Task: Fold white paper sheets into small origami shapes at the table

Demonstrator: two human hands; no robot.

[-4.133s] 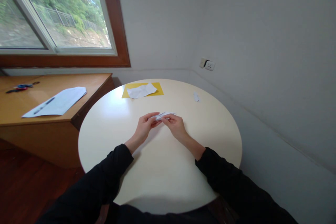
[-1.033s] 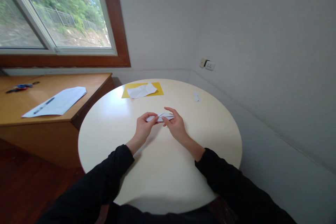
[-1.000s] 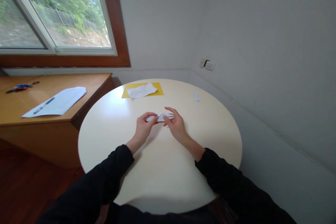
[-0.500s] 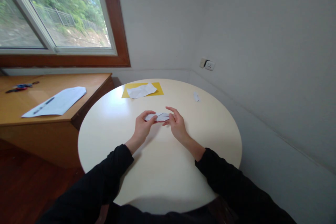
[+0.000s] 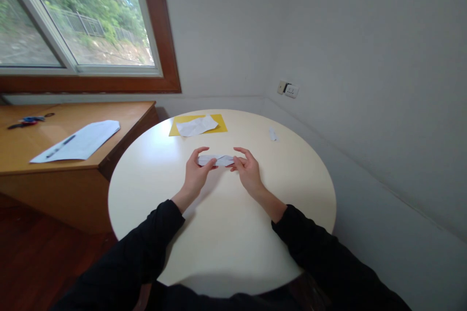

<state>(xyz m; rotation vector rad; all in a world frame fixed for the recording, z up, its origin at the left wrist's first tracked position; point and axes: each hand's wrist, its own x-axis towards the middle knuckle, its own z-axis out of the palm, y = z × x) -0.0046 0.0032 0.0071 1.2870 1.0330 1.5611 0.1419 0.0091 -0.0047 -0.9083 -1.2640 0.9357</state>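
Observation:
A narrow strip of folded white paper (image 5: 223, 160) is held level between my two hands, above the middle of the round table (image 5: 219, 233). My left hand (image 5: 196, 171) pinches its left part, thumb on top and other fingers beneath, with the index finger raised off it. At the right end my right hand (image 5: 248, 171) grips it the same way, its index finger also lifted and curved. Slanting fold lines show on the paper near the right thumb. The fingers under the strip are mostly hidden.
Toward the table's far edge a crumpled white sheet (image 5: 197, 126) lies on a yellow sheet (image 5: 222, 124). A small white paper piece (image 5: 273, 134) is at the far right. On the wooden desk (image 5: 138, 112) at left are white papers (image 5: 93, 138), a pen (image 5: 61, 146) and scissors (image 5: 31, 120).
My left index finger has lifted off the paper. Both hands have shifted only slightly, and the strip has moved a little to the left and up.

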